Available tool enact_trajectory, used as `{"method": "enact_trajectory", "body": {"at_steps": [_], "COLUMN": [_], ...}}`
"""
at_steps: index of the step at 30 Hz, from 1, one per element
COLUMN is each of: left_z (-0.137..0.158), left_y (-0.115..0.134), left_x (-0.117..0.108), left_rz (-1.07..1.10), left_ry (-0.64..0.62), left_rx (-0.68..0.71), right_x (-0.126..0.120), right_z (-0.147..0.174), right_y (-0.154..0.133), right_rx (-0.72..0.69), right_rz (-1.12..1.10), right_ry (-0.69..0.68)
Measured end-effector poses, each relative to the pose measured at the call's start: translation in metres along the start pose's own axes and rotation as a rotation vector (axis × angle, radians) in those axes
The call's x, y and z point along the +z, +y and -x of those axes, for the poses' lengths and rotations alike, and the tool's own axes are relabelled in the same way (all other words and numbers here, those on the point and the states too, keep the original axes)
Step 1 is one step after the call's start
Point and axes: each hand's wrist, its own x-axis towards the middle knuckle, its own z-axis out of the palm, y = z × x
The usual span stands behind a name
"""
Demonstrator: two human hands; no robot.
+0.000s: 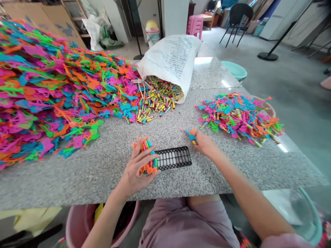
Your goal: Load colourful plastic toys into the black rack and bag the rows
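A small black grid rack (pixel 173 158) lies on the speckled stone table (pixel 108 179) in front of me, its right part showing bare cells. Over its left end my left hand (pixel 138 169) curls around a row of bright plastic toys (pixel 149 168), thumb on the near side and fingers on the far side. The fingers partly hide those toys. Just beyond the rack's right end, my right hand (pixel 205 143) pinches a few blue and orange plastic toys (pixel 190 134) with a yellow part showing. Their exact kind is too small to tell.
A large heap of coloured plastic pieces (pixel 51 93) fills the left side. A white sack (pixel 170 58) spills small yellow-red tubes (pixel 160 98) at the back. Assembled toys (pixel 238 115) are piled to the right. A pink tub (pixel 74 224) stands below the table edge.
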Motion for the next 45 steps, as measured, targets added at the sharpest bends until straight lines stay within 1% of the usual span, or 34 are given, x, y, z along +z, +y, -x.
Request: {"method": "enact_trajectory", "body": {"at_steps": [2, 3, 4, 6, 8, 9, 10, 12, 14, 18, 20, 22, 24, 26, 29, 32, 36, 41, 45], "left_z": [0.000, -0.001, -0.001, -0.001, -0.001, -0.001, -0.001, -0.001, -0.001, -0.001, -0.002, -0.002, -0.002, -0.001, -0.001, 0.000, 0.000, 0.001, -0.003], "left_y": [0.001, 0.002, 0.002, 0.003, 0.002, 0.002, 0.002, 0.001, 0.001, 0.001, 0.001, 0.001, 0.001, 0.001, 0.001, 0.002, 0.002, 0.001, -0.002], "left_x": [0.000, 0.000, 0.000, 0.001, 0.001, 0.001, 0.001, 0.002, 0.002, 0.001, 0.000, 0.000, 0.001, 0.002, 0.003, 0.003, 0.004, 0.006, 0.004], "left_rz": [0.006, 0.009, 0.009, 0.009, 0.009, 0.009, 0.008, 0.006, 0.005, 0.009, 0.007, 0.005, 0.000, -0.002, 0.009, 0.016, 0.012, -0.003, -0.009], "left_ry": [0.006, 0.009, 0.010, 0.004, -0.007, -0.011, -0.011, -0.010, -0.005, 0.003, 0.000, -0.002, -0.002, 0.006, 0.031, 0.042, 0.055, 0.097, 0.047], "left_rx": [-0.001, -0.001, -0.001, -0.008, -0.017, -0.020, -0.020, -0.015, -0.005, 0.003, 0.001, 0.006, 0.010, 0.008, 0.003, 0.005, 0.005, 0.001, 0.045], "right_x": [-0.007, -0.012, -0.015, -0.018, -0.012, -0.006, 0.000, 0.014, 0.025, 0.039, 0.044, 0.049, 0.052, 0.052, 0.046, 0.040, 0.039, 0.041, 0.047], "right_z": [0.006, 0.008, 0.010, 0.014, 0.020, 0.023, 0.026, 0.030, 0.031, 0.025, 0.020, 0.016, 0.012, 0.010, 0.010, 0.014, 0.015, -0.004, -0.011], "right_y": [-0.003, -0.004, -0.007, -0.014, -0.025, -0.031, -0.038, -0.052, -0.065, -0.095, -0.109, -0.120, -0.128, -0.133, -0.138, -0.141, -0.143, -0.144, -0.150], "right_rx": [0.050, 0.074, 0.091, 0.086, 0.048, 0.028, 0.009, -0.017, -0.055, -0.216, -0.313, -0.376, -0.383, -0.351, -0.339, -0.393, -0.427, -0.511, -0.525], "right_rz": [-0.051, -0.122, -0.234, -0.562, -0.895, -1.017, -1.101, -1.170, -1.115, -0.859, -0.786, -0.674, -0.497, -0.340, -0.224, -0.193, -0.232, -0.407, -0.432], "right_ry": [-0.047, -0.062, -0.074, -0.106, -0.142, -0.166, -0.186, -0.204, -0.181, -0.046, -0.038, -0.057, -0.072, -0.087, -0.104, -0.112, -0.094, -0.129, -0.162]}}
